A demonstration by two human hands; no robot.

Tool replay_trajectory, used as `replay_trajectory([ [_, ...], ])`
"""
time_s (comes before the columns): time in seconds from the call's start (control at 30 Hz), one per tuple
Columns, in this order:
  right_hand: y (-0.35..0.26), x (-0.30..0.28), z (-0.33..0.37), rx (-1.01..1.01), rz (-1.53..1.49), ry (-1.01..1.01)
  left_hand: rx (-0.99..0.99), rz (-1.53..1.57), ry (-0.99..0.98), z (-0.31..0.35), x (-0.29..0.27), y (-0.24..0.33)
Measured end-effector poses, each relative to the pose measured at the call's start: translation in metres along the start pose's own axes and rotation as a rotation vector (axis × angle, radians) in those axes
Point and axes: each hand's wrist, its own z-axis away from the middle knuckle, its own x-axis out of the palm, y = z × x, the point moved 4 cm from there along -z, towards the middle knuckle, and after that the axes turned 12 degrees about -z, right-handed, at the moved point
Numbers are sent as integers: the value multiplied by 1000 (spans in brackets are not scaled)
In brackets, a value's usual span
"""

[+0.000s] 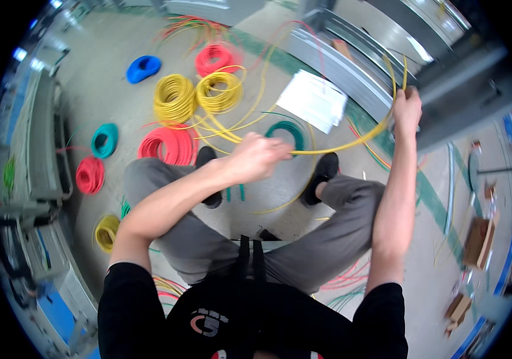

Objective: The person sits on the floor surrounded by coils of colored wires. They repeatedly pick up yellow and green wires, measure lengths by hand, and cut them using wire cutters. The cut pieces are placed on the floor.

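Observation:
Several yellow wires point(341, 148) run in a bundle between my two hands above the floor. My left hand point(258, 157), slightly blurred, is closed round the bundle in front of my left knee. Farther right, my right hand point(407, 112) grips the bundle near its far end, where loose tips bend upward past the fingers. On the left side the wires trail back to a yellow wire coil point(219, 93) on the floor. Beneath the bundle, between my feet, lies a green wire coil point(297, 134), partly covered by the left hand.
Another yellow coil point(174, 99), a large red coil point(166, 145) and a blue coil point(143, 69) lie left of the hands. White papers point(313, 100) rest by a grey metal frame point(346, 63). Cardboard boxes point(478, 242) stand right; grey equipment point(45, 137) borders the left.

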Motion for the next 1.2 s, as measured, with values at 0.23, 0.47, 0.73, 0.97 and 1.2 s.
replay_trajectory([
  [0.23,-119,35,157,-670,-164,-1183,-173,105,-23,-9,21,-4],
  [0.47,-77,41,166,-733,-119,-1201,-77,84,-35,-23,26,14],
  [0.73,-51,25,172,-789,-95,-1002,10,166,-235,-28,30,-1],
  [0.97,-27,-19,156,-682,-25,-976,8,244,-320,-11,2,-50],
  [1.2,-22,-12,159,-512,-65,-1089,36,68,-169,-2,0,-48],
])
